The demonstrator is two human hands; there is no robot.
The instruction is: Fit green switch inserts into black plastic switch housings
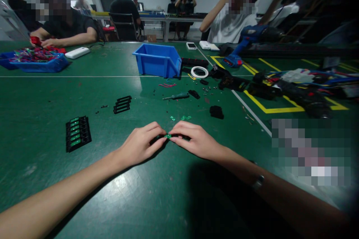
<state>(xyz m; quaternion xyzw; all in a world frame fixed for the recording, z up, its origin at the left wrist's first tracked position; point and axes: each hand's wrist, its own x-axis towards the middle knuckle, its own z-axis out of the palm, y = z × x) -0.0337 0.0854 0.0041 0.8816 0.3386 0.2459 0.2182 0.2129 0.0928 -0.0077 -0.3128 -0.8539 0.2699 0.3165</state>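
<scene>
Between the fingertips of both hands is a small green circuit board (pixel 167 136). My left hand (pixel 143 140) pinches its left side, thumb below and fingers above. From the other side my right hand (pixel 198 140) closes on it in the same way. Dark edges show by the fingers, but I cannot tell what part they belong to. Just beyond the hands lie a few more tiny green boards (pixel 184 118). To the left rests a black tray (pixel 86 134) with several green boards in a row. Several black slotted frames (pixel 122 105) lie beyond my left hand, and a black part (pixel 216 112) beyond my right.
Farther off are a screwdriver (pixel 179 96), loose screws (pixel 207 89), a white tape ring (pixel 199 72) and a blue bin (pixel 157 61). A blue cordless drill (pixel 246 43) and wiring (pixel 308 76) crowd the right. Co-workers sit across the green table (pixel 117 198).
</scene>
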